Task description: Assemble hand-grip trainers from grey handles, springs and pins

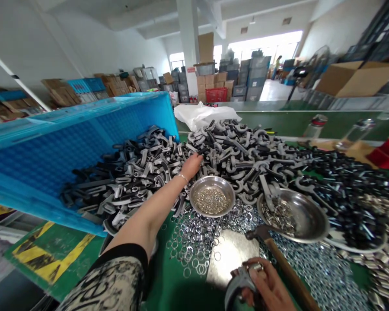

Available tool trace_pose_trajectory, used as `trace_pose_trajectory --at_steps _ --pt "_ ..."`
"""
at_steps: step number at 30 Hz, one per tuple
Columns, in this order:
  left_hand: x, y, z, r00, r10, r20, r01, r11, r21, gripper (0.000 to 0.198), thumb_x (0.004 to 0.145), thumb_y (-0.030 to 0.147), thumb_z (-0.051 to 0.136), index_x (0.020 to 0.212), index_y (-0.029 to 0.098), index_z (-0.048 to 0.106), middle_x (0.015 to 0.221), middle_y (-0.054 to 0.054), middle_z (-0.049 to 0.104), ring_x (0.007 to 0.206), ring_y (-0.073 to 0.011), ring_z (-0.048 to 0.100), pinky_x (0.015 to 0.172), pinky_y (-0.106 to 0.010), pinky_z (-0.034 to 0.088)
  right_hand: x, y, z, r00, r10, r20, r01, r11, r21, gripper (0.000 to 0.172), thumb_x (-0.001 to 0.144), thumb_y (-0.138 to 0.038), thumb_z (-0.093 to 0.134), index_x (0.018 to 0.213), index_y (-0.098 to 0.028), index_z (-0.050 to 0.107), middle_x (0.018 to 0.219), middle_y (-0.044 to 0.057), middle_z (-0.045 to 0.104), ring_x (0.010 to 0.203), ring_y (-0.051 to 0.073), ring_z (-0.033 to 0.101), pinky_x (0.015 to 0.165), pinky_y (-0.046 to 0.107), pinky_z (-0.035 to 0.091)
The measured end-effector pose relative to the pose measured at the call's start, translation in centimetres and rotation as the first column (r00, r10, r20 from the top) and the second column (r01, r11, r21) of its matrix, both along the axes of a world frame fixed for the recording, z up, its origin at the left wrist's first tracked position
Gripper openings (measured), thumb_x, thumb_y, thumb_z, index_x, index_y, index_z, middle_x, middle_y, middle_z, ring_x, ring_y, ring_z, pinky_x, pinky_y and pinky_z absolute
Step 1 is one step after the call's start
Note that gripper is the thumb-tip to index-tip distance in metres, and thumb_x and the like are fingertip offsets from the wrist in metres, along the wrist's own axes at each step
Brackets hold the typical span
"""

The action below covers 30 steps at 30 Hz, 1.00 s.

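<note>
My left hand [192, 165] reaches forward into a big pile of grey metal hook parts [233, 151], its fingers curled down on the parts so what they hold is hidden. A thin bracelet circles that wrist. My right hand [268, 287], low near the frame's bottom edge, is closed on one grey hook part [238, 286] with a ring on its end, held over a flat metal plate [230, 255]. A wooden-handled hammer [280, 259] lies just beside that hand.
A tipped blue plastic crate [52, 147] spills more grey parts at left. Two steel bowls stand on the green table: a small one [212, 195] with tiny pieces, a larger one [303, 216]. Loose washers [194, 237] and black screws [350, 181] cover the surface. Boxes and crates stand behind.
</note>
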<state>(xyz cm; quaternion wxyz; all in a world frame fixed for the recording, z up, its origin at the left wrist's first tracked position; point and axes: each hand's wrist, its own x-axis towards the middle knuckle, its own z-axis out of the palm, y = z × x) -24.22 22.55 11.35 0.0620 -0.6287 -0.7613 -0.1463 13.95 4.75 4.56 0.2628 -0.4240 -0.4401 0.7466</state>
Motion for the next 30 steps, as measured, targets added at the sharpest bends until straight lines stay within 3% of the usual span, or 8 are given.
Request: trace_pose_trajectory --at_steps 4,7,9,14,17,20,24,30 --pt "-0.6 -3.8 4.0 0.998 0.045 0.039 -0.051 0.986 0.161 0.031 0.098 0.020 0.043 0.127 0.010 0.051 0.126 -0.016 0.055 0.119 -0.0236 0.052 0.105 -0.037 0.039 1.7 -0.6 -0.1 0.998 0.001 -0.064 -0.011 0.987 -0.161 0.040 0.081 -0.055 0.070 0.101 -0.021 0.066 0.085 0.005 0.073 0.062 0.015 0.062 0.062 0.027 0.048" --pt "0.3 -10.0 7.1 0.993 0.008 0.116 -0.041 0.958 0.284 0.035 0.097 0.034 0.052 0.127 0.015 0.052 0.118 -0.010 0.060 0.110 -0.0228 0.057 0.100 -0.040 0.043 3.2 -1.9 -0.1 0.996 0.067 -0.063 -0.083 0.956 -0.282 0.040 0.086 -0.056 0.065 0.099 -0.018 0.068 0.087 0.007 0.072 0.071 0.017 0.064 0.062 0.026 0.048" --pt "2.5 -15.6 7.9 0.973 -0.067 0.219 0.031 0.986 0.164 0.031 0.096 0.043 0.052 0.113 0.019 0.061 0.104 -0.007 0.064 0.097 -0.0212 0.060 0.091 -0.039 0.047 3.8 -2.3 0.2 0.996 0.093 -0.011 -0.093 0.970 -0.225 0.039 0.087 -0.057 0.062 0.094 -0.019 0.066 0.083 0.005 0.071 0.068 0.016 0.063 0.060 0.026 0.047" --pt "12.3 -30.4 2.4 0.714 -0.090 0.694 0.399 0.867 -0.298 0.032 0.091 0.052 0.055 0.094 0.021 0.063 0.087 -0.004 0.066 0.078 -0.0176 0.060 0.074 -0.031 0.047 2.3 -0.2 1.4 0.949 -0.096 0.299 -0.023 0.928 0.372 0.036 0.091 -0.059 0.054 0.083 -0.024 0.051 0.056 -0.005 0.056 0.049 0.016 0.054 0.055 0.028 0.045" --pt "17.9 -36.1 -3.1 0.250 0.111 0.962 0.470 0.855 -0.221 0.043 0.099 0.057 0.035 0.093 0.021 0.057 0.086 -0.003 0.067 0.080 -0.0163 0.061 0.076 -0.029 0.048 -0.9 1.4 1.7 0.877 -0.303 0.374 0.018 0.797 0.604 0.035 0.092 -0.060 0.049 0.088 -0.025 0.048 0.062 -0.002 0.060 0.052 0.019 0.058 0.055 0.030 0.045" --pt "20.8 -37.4 -6.3 0.013 0.134 0.991 0.261 0.956 -0.133 0.049 0.094 0.065 0.041 0.088 0.020 0.057 0.079 -0.002 0.061 0.071 -0.0136 0.057 0.067 -0.026 0.047 -4.7 1.8 1.5 0.892 -0.270 0.363 -0.050 0.739 0.672 0.034 0.095 -0.057 0.042 0.086 -0.025 0.045 0.068 -0.001 0.062 0.059 0.019 0.061 0.060 0.031 0.047" --pt "20.7 -33.8 -5.7 -0.193 0.126 0.973 -0.032 0.990 -0.134 0.046 0.091 0.068 0.042 0.093 0.023 0.046 0.060 0.006 0.052 0.037 -0.0070 0.033 0.037 -0.020 0.030 -6.9 0.8 1.7 0.912 -0.158 0.379 -0.165 0.704 0.691 0.034 0.095 -0.056 0.042 0.079 -0.025 0.045 0.069 -0.001 0.059 0.067 0.020 0.058 0.065 0.030 0.045" --pt "20.4 -29.2 -3.0 -0.039 0.067 0.997 -0.027 0.997 -0.068 0.043 0.093 0.064 0.042 0.096 0.021 0.044 0.052 0.005 0.058 0.036 -0.0100 0.048 0.037 -0.018 0.031 -3.1 -1.7 3.2 0.848 0.028 0.529 -0.422 0.638 0.644 0.031 0.098 -0.049 0.040 0.079 -0.026 0.047 0.066 -0.002 0.057 0.065 0.020 0.059 0.063 0.030 0.041"
